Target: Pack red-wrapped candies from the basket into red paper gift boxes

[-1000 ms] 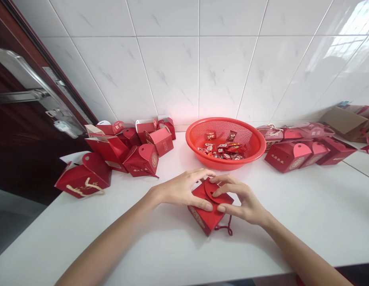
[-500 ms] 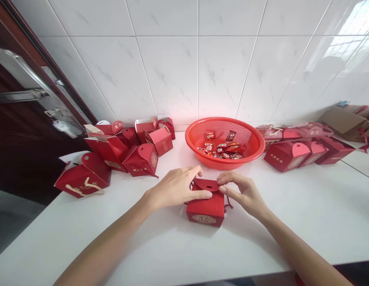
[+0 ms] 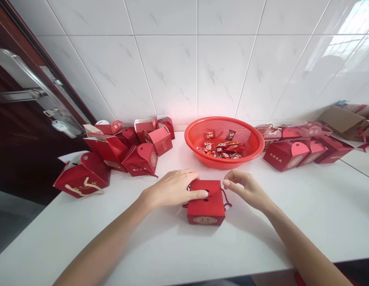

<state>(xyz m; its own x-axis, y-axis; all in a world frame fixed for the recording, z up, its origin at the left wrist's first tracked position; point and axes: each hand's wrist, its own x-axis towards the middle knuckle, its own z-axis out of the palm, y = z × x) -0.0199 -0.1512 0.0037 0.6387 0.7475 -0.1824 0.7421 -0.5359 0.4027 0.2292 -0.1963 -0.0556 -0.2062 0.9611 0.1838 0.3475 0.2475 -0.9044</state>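
Observation:
A small red gift box [image 3: 206,208] with a gold oval emblem on its front rests on the table in front of me. Its top flap [image 3: 214,186] lies folded down over the lid, with small holes showing in the card. My left hand [image 3: 175,190] grips the box from its left side, thumb flat on the flap and fingers towards the back edge. Just off the box's right back corner is my right hand [image 3: 245,188], fingers loosely curled, thumb slightly apart, nothing visible in it. Dark red cords [image 3: 227,200] hang at both sides of the box.
Behind the box stands a red plastic basket [image 3: 196,157] with wrapped sweets [image 3: 228,147]. Several red boxes [image 3: 141,159] stand at the left, some open-topped. More closed red boxes [image 3: 287,155] are at the right, near a cardboard carton [image 3: 340,121]. A tiled wall backs the white table [image 3: 160,250].
The raised flap has been folded down flat onto the lid. My right hand has let go of its corner and moved slightly right. My left thumb still presses on the box.

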